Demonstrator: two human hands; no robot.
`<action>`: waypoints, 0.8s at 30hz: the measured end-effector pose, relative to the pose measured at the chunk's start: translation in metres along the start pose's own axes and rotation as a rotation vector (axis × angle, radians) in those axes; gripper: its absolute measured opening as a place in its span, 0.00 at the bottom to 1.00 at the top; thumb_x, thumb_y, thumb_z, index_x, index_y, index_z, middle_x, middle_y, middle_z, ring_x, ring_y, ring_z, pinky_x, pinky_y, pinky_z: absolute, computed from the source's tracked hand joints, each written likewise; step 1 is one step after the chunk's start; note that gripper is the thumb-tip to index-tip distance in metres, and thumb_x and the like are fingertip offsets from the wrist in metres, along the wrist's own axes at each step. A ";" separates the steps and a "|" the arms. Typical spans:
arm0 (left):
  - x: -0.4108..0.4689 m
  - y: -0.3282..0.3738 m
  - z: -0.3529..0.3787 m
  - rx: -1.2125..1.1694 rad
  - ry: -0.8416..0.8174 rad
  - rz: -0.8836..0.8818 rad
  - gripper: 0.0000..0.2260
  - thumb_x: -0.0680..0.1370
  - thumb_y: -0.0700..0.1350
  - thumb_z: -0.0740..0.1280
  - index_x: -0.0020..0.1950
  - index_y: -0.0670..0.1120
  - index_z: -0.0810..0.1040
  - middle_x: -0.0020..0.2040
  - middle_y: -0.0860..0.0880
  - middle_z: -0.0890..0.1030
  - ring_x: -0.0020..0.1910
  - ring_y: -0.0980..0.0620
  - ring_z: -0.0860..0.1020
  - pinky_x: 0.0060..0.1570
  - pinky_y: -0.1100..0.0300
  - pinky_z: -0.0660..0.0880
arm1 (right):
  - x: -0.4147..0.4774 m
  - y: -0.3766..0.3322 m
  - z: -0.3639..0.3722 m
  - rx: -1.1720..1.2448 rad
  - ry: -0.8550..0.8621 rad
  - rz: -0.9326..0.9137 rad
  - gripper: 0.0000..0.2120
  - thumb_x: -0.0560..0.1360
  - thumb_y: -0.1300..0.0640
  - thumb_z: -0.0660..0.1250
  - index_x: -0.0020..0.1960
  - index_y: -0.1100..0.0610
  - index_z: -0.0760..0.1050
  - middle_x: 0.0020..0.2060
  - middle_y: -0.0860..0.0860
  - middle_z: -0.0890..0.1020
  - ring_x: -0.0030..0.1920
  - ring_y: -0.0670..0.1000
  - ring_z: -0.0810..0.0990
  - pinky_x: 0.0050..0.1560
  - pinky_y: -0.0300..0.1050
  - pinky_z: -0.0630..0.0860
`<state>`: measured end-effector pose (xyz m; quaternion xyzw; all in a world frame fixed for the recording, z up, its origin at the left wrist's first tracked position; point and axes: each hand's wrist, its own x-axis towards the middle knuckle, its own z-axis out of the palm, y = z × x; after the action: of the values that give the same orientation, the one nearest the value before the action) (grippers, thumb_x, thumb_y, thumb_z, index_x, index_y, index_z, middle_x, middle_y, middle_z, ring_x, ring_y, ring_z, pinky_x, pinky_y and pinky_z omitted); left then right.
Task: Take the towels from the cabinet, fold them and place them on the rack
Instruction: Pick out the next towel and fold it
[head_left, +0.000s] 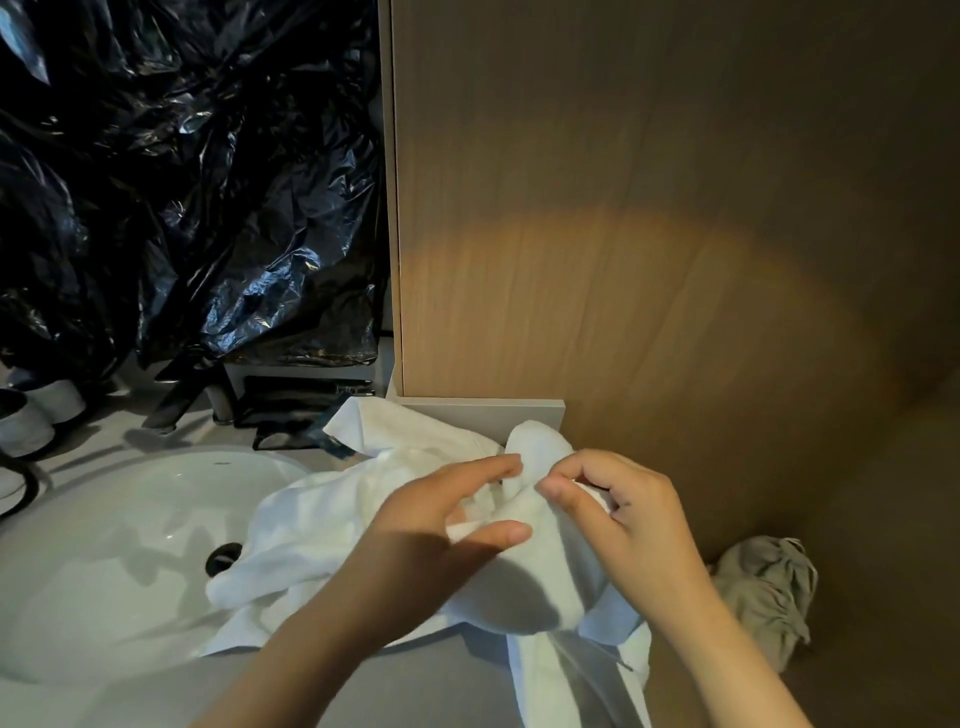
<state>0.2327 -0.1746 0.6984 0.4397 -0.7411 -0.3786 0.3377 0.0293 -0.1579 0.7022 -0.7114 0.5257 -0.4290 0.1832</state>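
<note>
Left hand (452, 525) relaxed, fingers spread on white towel (311, 530); right hand (623, 514) pinches a fold, lower centre. Towel drapes over sink (130, 545) and desk (441, 686) edge. Risk: could slide off or get wet.

Wood panel (623, 208) (lamplit), white sink (104, 545)

dim | warm light pool on wood panel (597, 291) | wide-angle edge bending
</note>
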 end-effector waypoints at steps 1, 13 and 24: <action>0.001 0.001 0.003 -0.071 -0.034 -0.061 0.17 0.71 0.53 0.74 0.56 0.69 0.76 0.54 0.71 0.79 0.57 0.70 0.74 0.54 0.77 0.67 | 0.001 -0.003 0.000 0.010 0.001 -0.014 0.12 0.76 0.41 0.64 0.43 0.47 0.80 0.40 0.42 0.82 0.44 0.49 0.80 0.43 0.41 0.75; 0.000 -0.007 -0.029 -0.099 0.344 0.054 0.09 0.73 0.51 0.67 0.39 0.47 0.80 0.34 0.49 0.79 0.34 0.56 0.75 0.36 0.68 0.70 | -0.007 0.018 -0.021 -0.249 -0.004 0.060 0.11 0.74 0.62 0.68 0.52 0.48 0.78 0.47 0.40 0.78 0.50 0.41 0.77 0.47 0.32 0.72; -0.003 -0.036 -0.048 0.259 0.523 -0.170 0.07 0.77 0.55 0.65 0.41 0.56 0.78 0.38 0.58 0.81 0.41 0.57 0.78 0.37 0.66 0.68 | -0.011 0.013 -0.025 -0.016 0.076 0.153 0.14 0.79 0.61 0.66 0.48 0.42 0.81 0.44 0.37 0.84 0.51 0.37 0.80 0.46 0.26 0.73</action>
<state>0.2877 -0.1963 0.6902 0.6221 -0.6316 -0.1819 0.4255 0.0006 -0.1484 0.7026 -0.6539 0.5886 -0.4359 0.1897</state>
